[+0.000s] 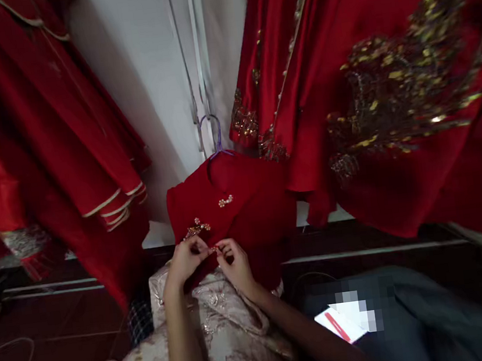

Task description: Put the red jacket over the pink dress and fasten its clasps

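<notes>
Your left hand (pixel 189 260), its grip narrow, pinches a tiny beaded piece (pixel 213 249) before the front of the red garment (pixel 255 202), which hangs on a purple hanger (pixel 220 145); your right hand (pixel 236 263) pinches it too. Farther right, a lit screen (pixel 329 326) glows beside bluish cloth (pixel 409 312).

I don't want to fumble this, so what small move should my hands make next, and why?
Perhaps ease your right hand back slightly: it pinches close beside your left hand at a small shiny piece over the red garment, partly hiding how that piece sits.
</notes>
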A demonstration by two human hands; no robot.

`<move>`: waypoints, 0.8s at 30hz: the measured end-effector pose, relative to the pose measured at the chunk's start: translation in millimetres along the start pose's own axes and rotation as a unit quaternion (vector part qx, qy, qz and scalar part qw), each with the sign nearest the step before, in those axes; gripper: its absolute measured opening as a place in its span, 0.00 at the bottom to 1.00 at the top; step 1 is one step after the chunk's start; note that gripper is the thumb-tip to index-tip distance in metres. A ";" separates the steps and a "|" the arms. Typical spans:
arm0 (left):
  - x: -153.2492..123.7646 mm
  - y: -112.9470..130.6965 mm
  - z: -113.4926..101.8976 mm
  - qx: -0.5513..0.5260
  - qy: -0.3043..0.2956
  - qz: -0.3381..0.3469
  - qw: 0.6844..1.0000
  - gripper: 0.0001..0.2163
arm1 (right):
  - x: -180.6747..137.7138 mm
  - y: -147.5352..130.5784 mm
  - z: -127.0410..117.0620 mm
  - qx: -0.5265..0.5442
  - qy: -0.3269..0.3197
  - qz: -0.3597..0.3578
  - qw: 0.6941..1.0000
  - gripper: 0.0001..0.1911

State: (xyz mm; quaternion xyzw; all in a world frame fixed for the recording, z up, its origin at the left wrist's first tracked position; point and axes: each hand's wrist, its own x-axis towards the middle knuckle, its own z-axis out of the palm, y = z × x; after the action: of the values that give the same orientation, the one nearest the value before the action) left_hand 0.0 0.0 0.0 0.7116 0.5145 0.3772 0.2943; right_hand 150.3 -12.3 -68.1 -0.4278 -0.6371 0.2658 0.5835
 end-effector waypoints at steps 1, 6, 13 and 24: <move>-0.4 0.4 -0.2 -0.004 0.002 -0.004 1.000 0.07 | 0.2 -0.4 0.0 0.003 -0.001 0.000 1.000 0.08; -2.5 4.2 0.8 -0.056 -0.039 -0.023 0.997 0.05 | -0.2 1.2 1.6 -0.019 -0.005 -0.005 1.000 0.16; 1.8 5.7 9.8 -0.179 -0.066 -0.038 0.981 0.13 | -1.7 5.1 3.4 -0.036 0.024 0.004 0.999 0.10; 24.0 -13.4 31.5 -0.456 0.170 -0.152 0.860 0.15 | -7.7 4.6 -3.5 -0.007 0.055 -0.020 0.998 0.12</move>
State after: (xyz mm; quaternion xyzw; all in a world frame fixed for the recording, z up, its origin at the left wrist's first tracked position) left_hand 24.1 25.9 -22.3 0.3351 0.4290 0.6355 0.5476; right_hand 154.4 -17.1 -75.3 -0.4329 -0.6143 0.2257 0.6199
